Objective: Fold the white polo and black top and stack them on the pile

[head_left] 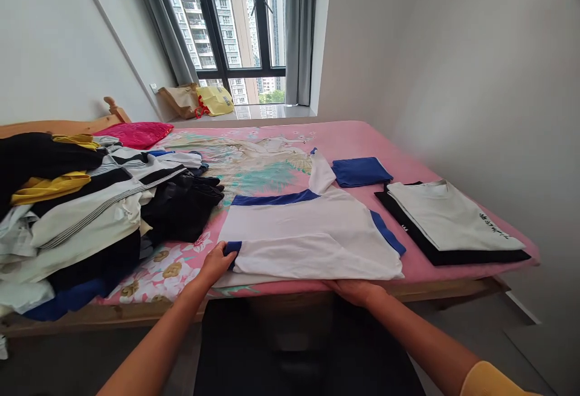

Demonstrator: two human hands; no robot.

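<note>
A white shirt with blue trim (308,233) lies partly folded near the front edge of the bed with the pink flowered sheet (362,136). My left hand (218,261) pinches the shirt's blue-cuffed sleeve end at its left side. At the bed's front edge my right hand (357,291) reaches under the shirt's lower hem, its fingers tucked beneath the cloth and mostly hidden.
A heap of unfolded clothes (81,209) in black, white, yellow and blue covers the bed's left side. A folded blue garment (360,171) and a folded white shirt on a black one (448,218) lie at the right. Bags (199,100) sit on the window sill.
</note>
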